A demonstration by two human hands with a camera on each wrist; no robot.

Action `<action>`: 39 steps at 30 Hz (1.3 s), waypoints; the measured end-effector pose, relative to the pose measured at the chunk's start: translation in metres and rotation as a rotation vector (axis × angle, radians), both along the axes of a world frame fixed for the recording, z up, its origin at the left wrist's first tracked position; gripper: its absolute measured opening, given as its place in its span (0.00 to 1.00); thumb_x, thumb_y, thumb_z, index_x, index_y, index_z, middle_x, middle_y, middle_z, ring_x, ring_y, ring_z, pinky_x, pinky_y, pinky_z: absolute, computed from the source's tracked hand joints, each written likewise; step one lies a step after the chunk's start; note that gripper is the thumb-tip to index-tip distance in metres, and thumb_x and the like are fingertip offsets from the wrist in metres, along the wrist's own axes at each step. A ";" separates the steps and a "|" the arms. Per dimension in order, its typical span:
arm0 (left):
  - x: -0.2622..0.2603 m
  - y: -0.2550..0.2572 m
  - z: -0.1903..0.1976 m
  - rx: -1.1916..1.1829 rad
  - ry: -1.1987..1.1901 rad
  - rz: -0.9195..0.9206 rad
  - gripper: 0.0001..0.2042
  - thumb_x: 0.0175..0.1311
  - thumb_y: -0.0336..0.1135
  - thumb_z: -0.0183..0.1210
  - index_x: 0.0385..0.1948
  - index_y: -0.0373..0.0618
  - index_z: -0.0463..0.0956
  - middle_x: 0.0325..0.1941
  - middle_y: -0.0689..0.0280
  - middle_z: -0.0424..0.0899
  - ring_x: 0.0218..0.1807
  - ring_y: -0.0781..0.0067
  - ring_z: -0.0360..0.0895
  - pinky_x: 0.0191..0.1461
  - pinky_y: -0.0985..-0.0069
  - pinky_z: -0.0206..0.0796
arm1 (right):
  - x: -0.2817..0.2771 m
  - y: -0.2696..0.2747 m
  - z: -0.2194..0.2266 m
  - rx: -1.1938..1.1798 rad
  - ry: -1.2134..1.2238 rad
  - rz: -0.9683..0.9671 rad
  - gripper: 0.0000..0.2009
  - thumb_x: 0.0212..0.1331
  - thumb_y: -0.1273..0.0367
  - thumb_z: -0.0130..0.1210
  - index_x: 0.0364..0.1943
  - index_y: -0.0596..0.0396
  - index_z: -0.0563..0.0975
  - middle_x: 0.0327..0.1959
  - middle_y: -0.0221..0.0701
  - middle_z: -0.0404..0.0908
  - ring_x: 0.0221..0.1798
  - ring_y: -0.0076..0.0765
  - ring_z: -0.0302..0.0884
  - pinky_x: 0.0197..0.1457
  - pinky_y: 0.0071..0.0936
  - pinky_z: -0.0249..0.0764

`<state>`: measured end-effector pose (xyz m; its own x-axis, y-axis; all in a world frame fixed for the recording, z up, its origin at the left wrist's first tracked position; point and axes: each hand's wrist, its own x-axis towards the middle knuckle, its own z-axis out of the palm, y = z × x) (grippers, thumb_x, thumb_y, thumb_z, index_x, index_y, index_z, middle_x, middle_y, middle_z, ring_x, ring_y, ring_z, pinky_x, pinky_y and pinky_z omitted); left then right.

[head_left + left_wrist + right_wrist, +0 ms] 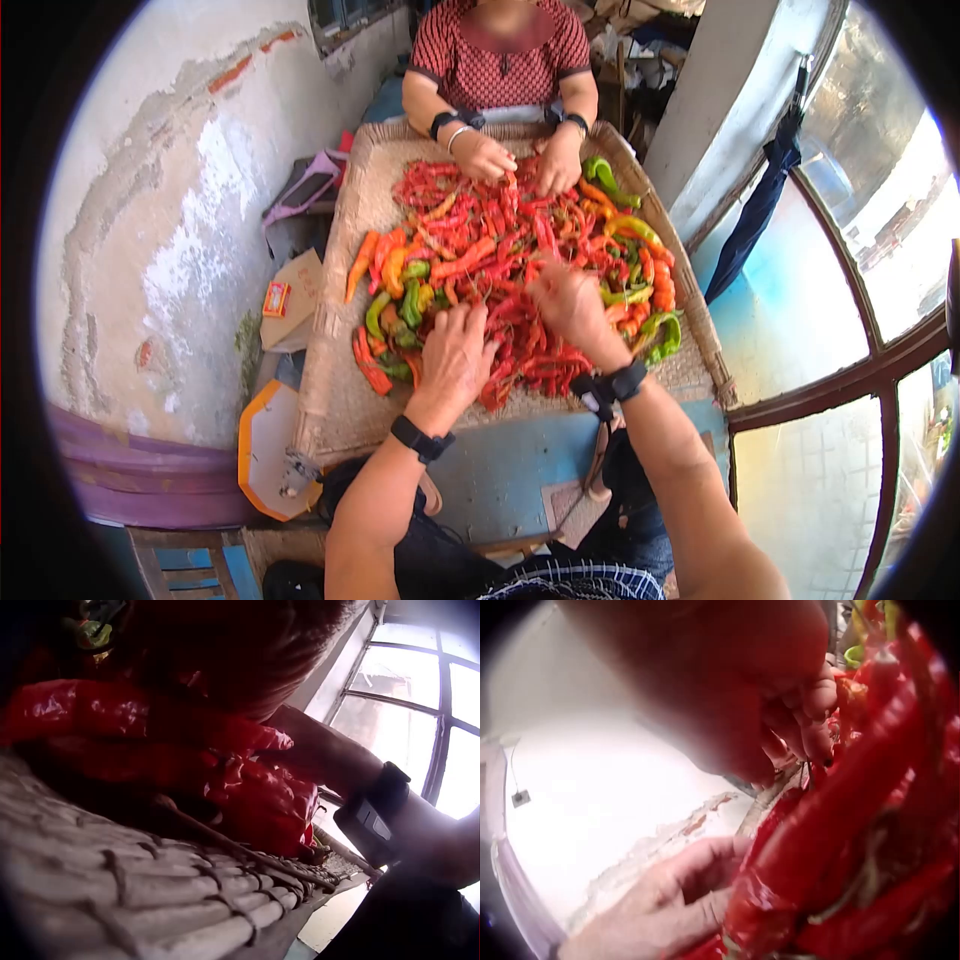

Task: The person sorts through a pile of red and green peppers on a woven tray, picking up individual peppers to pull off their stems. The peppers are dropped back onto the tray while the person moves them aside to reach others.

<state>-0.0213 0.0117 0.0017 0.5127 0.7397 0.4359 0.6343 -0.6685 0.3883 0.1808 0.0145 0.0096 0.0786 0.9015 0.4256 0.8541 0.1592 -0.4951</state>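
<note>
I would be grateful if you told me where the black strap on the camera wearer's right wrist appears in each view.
Head: black strap right of centre, below mid-height.
Left wrist: towards the right, around mid-height.
Right wrist: not in it.
Shared landmark: red chili peppers, in all three.

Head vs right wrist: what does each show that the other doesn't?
Head only: the person opposite and a dark folded umbrella.
Right wrist only: a small square thing near the left edge, too small to identify.
Both: red peppers, the wearer's left hand and right hand, the peeling wall.
</note>
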 end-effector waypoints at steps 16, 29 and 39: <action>0.004 -0.003 0.032 -0.050 -0.335 0.020 0.13 0.65 0.25 0.50 0.51 0.41 0.66 0.43 0.50 0.75 0.44 0.46 0.76 0.46 0.59 0.70 | -0.002 -0.029 0.029 0.127 0.239 0.212 0.14 0.49 0.81 0.55 0.43 0.59 0.78 0.34 0.39 0.77 0.39 0.43 0.78 0.42 0.33 0.75; 0.007 -0.019 0.021 -0.826 -0.753 -0.188 0.20 0.61 0.33 0.62 0.53 0.38 0.69 0.43 0.60 0.80 0.45 0.74 0.78 0.49 0.76 0.71 | -0.006 -0.040 0.027 -0.382 1.050 0.637 0.08 0.60 0.78 0.57 0.42 0.55 0.77 0.34 0.21 0.77 0.35 0.13 0.73 0.37 0.15 0.73; -0.002 -0.015 0.027 -0.921 -0.466 -0.131 0.13 0.64 0.35 0.59 0.45 0.38 0.74 0.29 0.64 0.82 0.32 0.75 0.79 0.36 0.76 0.71 | 0.005 -0.041 0.028 -0.525 0.980 0.638 0.09 0.59 0.77 0.58 0.44 0.56 0.77 0.32 0.22 0.78 0.34 0.14 0.74 0.35 0.16 0.74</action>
<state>-0.0228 -0.0033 0.0288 0.5386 0.8373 -0.0938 0.2345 -0.0420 0.9712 0.1859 -0.0260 0.0380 -0.3502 0.9365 0.0194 -0.0570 -0.0006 -0.9984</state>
